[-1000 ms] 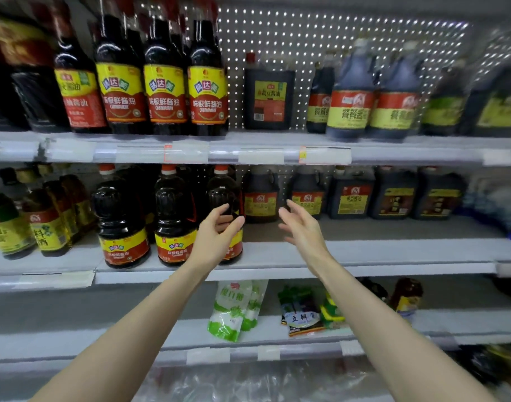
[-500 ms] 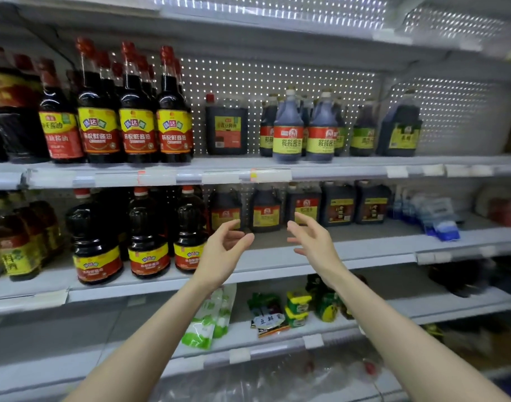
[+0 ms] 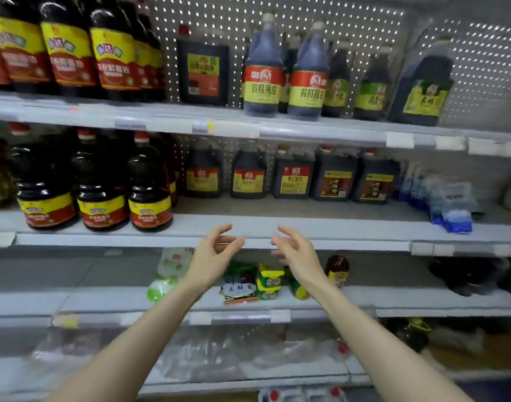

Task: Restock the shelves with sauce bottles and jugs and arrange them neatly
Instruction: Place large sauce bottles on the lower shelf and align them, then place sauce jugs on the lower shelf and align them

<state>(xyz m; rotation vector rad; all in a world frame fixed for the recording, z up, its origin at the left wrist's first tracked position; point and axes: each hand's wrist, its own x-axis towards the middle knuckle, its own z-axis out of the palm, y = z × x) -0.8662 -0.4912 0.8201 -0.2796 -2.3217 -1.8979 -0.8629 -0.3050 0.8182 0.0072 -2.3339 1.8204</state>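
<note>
Two empty hands raised before a shelf of sauce jugs

The left hand and right hand hover side by side and apart, palms facing each other. Their fingers are loosely curled and hold nothing, just in front of the edge of the middle shelf. Five dark jugs stand in a row at the back of that shelf, well behind the hands. Round bottles with red-and-yellow labels stand at its left front. Tall bottles stand upright on the upper shelf. Small packets lie on the lower shelf, behind the wrists.
</note>
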